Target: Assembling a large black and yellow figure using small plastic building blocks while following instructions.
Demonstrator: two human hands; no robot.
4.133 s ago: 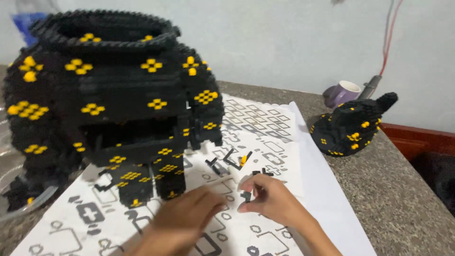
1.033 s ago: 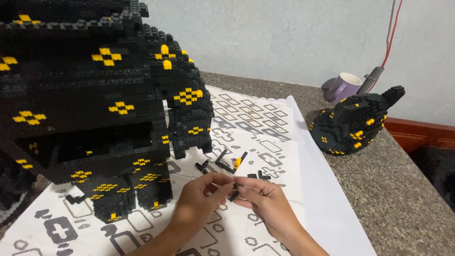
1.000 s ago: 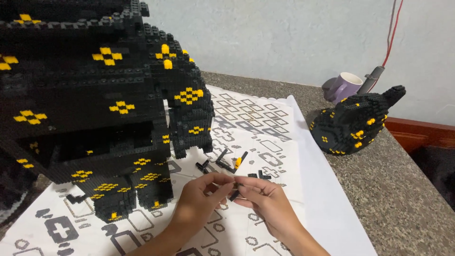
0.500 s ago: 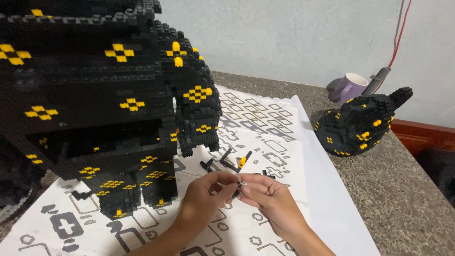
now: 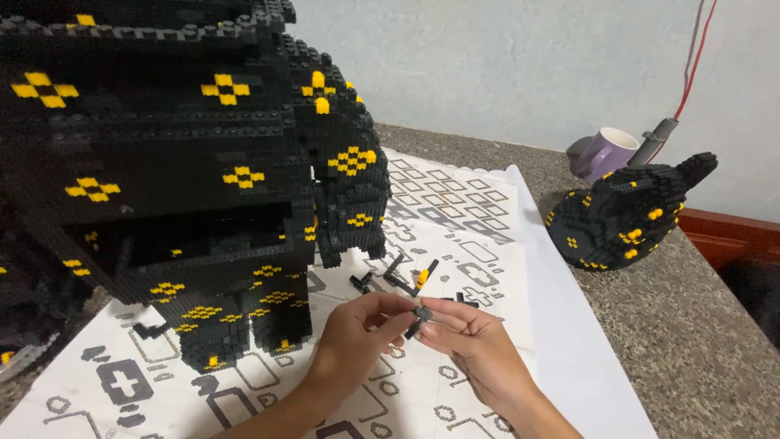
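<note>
Nearest: left hand [image 5: 357, 337] and right hand [image 5: 471, 341] meet fingertip to fingertip, both pinched shut on one small black brick piece [image 5: 420, 315], held just above the printed instruction sheet [image 5: 455, 211]. Beyond the hands, loose black and yellow bricks [image 5: 406, 280] lie on that sheet, unplaced. Behind them, the large black brick model [image 5: 179, 162] looks mostly built. Farther right of it, off the sheet, a smaller black section [image 5: 626, 215] sits unattached.

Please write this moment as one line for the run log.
left hand + right hand: pinching small black brick piece | over printed sheet | beside black-yellow brick model
</note>
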